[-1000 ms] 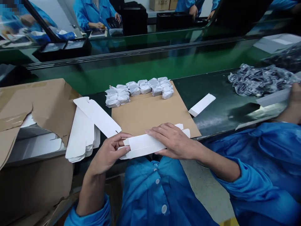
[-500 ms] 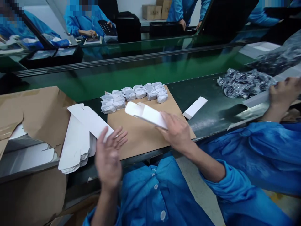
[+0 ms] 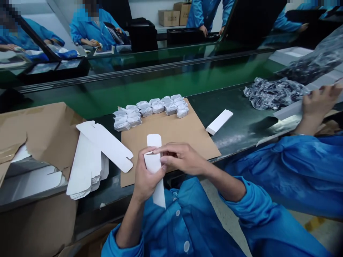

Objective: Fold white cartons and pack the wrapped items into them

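Note:
My left hand (image 3: 147,176) is wrapped round a narrow white cardboard box (image 3: 154,163) standing nearly upright in front of my body. At its upper end one long flap sticks up and the opening shows. My right hand (image 3: 183,157) has its fingertips on the side and rim of that opening, thumb against the wall. Behind the hands lies a brown cardboard sheet (image 3: 171,130), bearing several small white wrapped packets (image 3: 146,108) along its far edge. Left of it, flat white box blanks (image 3: 85,164) are stacked, with one blank (image 3: 111,144) lying askew on top.
A torn brown carton (image 3: 50,125) holding white blanks stands at left. Another white box (image 3: 219,122) lies right of the sheet. Clear plastic bags (image 3: 273,93) are heaped near a co-worker's hand (image 3: 318,107). A green conveyor belt (image 3: 214,76) runs behind; people work beyond it.
My right hand has brought the white box left and down, and it has turned upright. My left hand, open and free before, has closed round it. The right fingers have shifted to its upper end.

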Action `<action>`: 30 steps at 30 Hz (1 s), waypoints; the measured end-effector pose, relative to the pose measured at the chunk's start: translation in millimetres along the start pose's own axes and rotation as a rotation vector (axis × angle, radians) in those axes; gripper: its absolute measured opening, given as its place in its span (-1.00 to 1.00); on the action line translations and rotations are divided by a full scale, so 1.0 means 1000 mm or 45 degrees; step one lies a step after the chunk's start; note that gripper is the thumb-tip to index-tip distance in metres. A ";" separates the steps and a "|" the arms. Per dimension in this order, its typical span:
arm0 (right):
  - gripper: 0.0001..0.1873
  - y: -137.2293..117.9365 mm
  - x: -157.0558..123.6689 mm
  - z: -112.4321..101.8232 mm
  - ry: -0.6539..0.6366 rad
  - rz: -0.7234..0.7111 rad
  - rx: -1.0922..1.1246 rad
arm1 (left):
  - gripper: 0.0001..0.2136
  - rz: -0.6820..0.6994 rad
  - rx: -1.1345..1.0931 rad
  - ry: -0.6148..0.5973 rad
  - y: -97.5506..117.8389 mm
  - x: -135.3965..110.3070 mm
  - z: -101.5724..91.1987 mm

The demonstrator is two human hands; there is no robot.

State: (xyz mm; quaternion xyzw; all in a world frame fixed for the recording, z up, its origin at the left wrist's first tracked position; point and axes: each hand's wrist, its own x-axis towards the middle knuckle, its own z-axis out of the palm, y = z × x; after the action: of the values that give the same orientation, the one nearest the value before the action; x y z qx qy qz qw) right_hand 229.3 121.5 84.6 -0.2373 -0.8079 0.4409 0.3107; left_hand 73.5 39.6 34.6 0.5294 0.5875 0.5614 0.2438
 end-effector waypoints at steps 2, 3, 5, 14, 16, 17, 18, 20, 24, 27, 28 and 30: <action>-0.68 0.007 0.007 -0.007 0.117 0.173 0.246 | -0.59 -0.058 0.038 -0.070 0.000 -0.001 -0.002; -0.65 0.010 0.011 -0.009 0.207 0.253 0.359 | -0.60 -0.083 0.069 -0.100 0.000 -0.001 -0.003; -0.59 0.012 0.018 -0.010 0.278 0.368 0.541 | -0.61 -0.074 0.151 -0.146 0.002 0.000 -0.003; -0.75 -0.002 0.020 0.009 0.012 0.339 0.536 | -0.40 0.326 0.286 0.139 -0.010 -0.007 0.012; -0.76 -0.005 0.018 0.009 0.005 0.313 0.532 | -0.23 0.371 0.197 0.196 -0.013 -0.011 0.015; -0.77 -0.006 0.016 0.009 -0.005 0.295 0.516 | -0.14 0.351 0.172 0.194 -0.013 -0.013 0.015; -0.79 -0.008 0.015 0.009 -0.014 0.270 0.483 | -0.07 0.314 0.176 0.171 -0.012 -0.014 0.015; -0.85 -0.010 0.011 0.008 -0.016 0.193 0.386 | -0.04 0.252 0.262 0.089 -0.008 -0.015 0.012; -0.87 -0.008 0.001 0.008 0.007 0.021 0.256 | -0.21 0.273 0.421 -0.025 -0.001 -0.015 0.004; -0.80 -0.003 -0.005 0.011 0.022 -0.110 0.161 | -0.28 0.273 0.424 -0.078 0.000 -0.014 0.001; -0.77 -0.002 -0.007 0.013 0.036 -0.166 0.118 | -0.30 0.267 0.415 -0.086 0.000 -0.014 0.001; -0.74 0.000 -0.012 0.019 0.080 -0.262 0.036 | -0.33 0.251 0.373 -0.074 -0.001 -0.014 0.002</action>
State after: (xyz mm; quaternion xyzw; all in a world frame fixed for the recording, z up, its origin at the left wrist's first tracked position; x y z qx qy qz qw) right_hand 223.7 102.8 73.0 -0.1625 -0.8116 0.4103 0.3828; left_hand 78.9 28.0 28.6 0.6302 0.6010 0.4754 0.1248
